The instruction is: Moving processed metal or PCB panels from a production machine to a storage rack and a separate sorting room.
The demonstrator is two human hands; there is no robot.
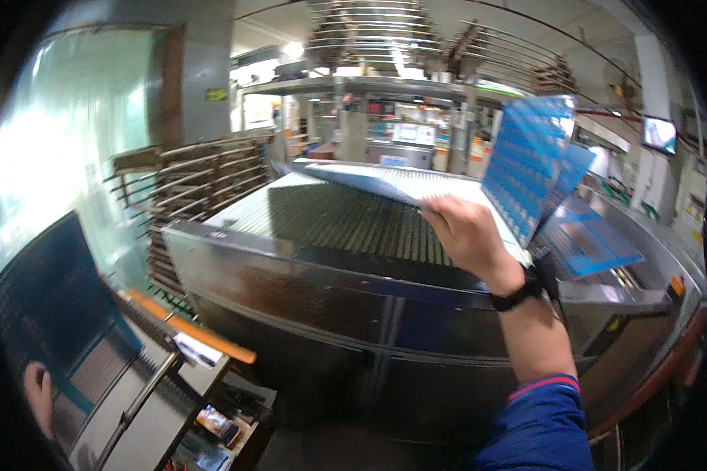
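Observation:
My right hand (471,239) reaches over the front of a roller conveyor (346,224), pinching the near corner of a thin flat panel (361,182). This panel is seen almost edge-on, tilted above the rollers. At the lower left, my left hand (38,396) is closed at the left edge of a large dark blue panel (51,294), which stands tilted; part of this hand is hidden or cut by the picture's dark rim. A black band (518,290) circles my right wrist.
Blue patterned panels (526,161) stand on the conveyor's right side, with another blue panel (589,243) lying lower. A slatted rack (204,177) stands at left. Nearer are an orange bar (188,326), a metal rail (137,400) and a cluttered shelf (236,424). A screen (658,135) hangs at right.

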